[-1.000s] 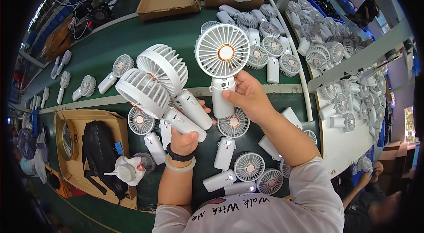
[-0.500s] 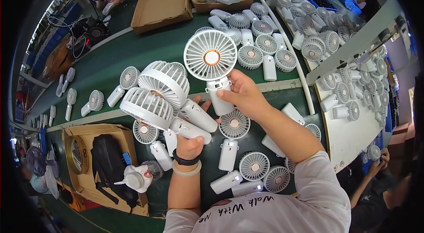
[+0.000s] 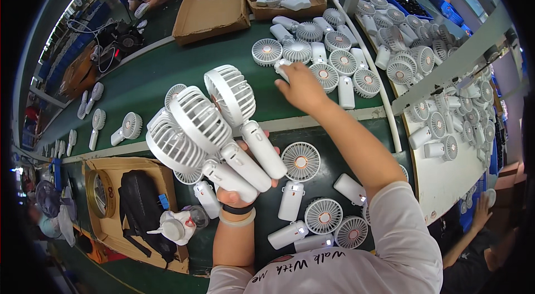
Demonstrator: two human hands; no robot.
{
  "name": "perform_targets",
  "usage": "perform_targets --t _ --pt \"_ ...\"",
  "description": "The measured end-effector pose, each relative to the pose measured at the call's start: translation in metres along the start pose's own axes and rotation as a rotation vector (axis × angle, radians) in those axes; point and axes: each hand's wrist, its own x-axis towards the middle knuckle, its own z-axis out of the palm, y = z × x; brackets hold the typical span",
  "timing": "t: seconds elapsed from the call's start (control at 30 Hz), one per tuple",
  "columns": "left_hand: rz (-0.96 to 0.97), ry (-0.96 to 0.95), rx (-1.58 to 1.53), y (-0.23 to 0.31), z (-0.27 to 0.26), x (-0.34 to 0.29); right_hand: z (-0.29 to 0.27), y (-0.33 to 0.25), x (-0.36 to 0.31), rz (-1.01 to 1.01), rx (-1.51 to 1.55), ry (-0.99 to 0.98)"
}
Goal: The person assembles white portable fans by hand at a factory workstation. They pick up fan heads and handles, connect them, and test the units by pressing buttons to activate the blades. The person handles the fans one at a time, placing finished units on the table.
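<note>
My left hand (image 3: 231,198) is closed around the handles of three white handheld fans (image 3: 241,167), bunched together with their round grilles leaning up and left. The palm and part of the fingers are hidden behind the handles. My right hand (image 3: 304,89) reaches out over the green belt, thumb spread away from the fingers. Its fingertips touch the handle (image 3: 282,69) of a white fan lying there; whether they grip it cannot be made out. More white fans (image 3: 325,77) lie close beside that hand. Below my hands, a fan with an orange centre ring (image 3: 301,161) rests on the dark green table.
A cardboard tray (image 3: 209,21) and a box of fans stand at the back, near a person in pink. At left are an open carton (image 3: 89,182) holding a black bag, and a white bottle-like thing (image 3: 173,230). White pipe (image 3: 384,93) and a metal post border the fan-covered right table.
The fan that my right hand held upright is now with the others in my left hand. My right hand has moved forward to the fans on the belt.
</note>
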Motion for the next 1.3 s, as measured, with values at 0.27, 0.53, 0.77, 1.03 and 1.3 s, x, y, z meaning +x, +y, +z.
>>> perform_targets --t 0.27,0.53,0.77,1.03,1.3 --pt "-0.049 -0.14 0.002 0.014 -0.006 0.002 0.011 0.019 0.023 0.285 -0.323 -0.237" --pt "-0.045 -0.073 -0.089 0.006 0.017 0.002 -0.101 -0.002 -0.149 0.218 -0.057 -0.038" --pt "-0.121 0.046 0.203 -0.017 0.051 -0.013 -0.121 -0.013 -0.229 0.101 -0.136 -0.106" --pt "-0.036 -0.127 1.651 -0.082 0.134 -0.036 -0.113 -0.072 -0.231 0.266 1.71 -0.076" --pt "-0.401 -0.108 1.45 -0.03 0.163 -0.025 -0.124 -0.04 -0.236 0.157 2.283 -0.097"
